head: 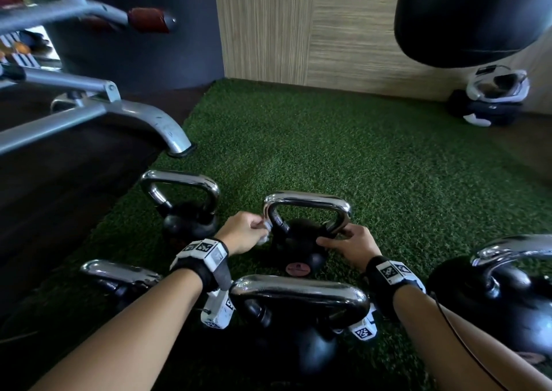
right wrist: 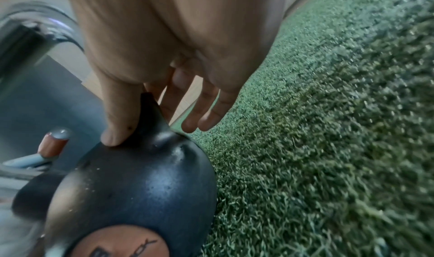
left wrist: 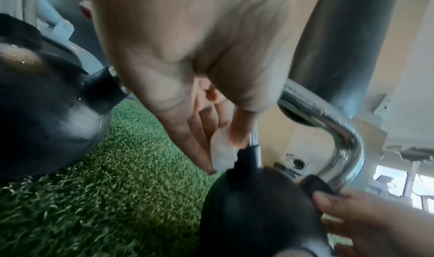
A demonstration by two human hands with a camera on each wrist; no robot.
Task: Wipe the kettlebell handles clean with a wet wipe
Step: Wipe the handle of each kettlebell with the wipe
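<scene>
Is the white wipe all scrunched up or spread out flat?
Scrunched up. The wet wipe is a small wad pinched in the left hand, pressed against the kettlebell handle near its left base.

turf: you had green artificial grass (head: 343, 151) under everything
machine: grey metal frame (head: 89, 115) stood at your left, one foot on the turf edge
grip: red-brown padded handle (head: 148, 20) stuck out top left
bag: black punching bag (head: 466, 17) hung top right
wall: wood-grain panel (head: 268, 26) ran behind the turf
gear: black-and-white items (head: 490, 100) sat by the wall, far right, too small to identify
</scene>
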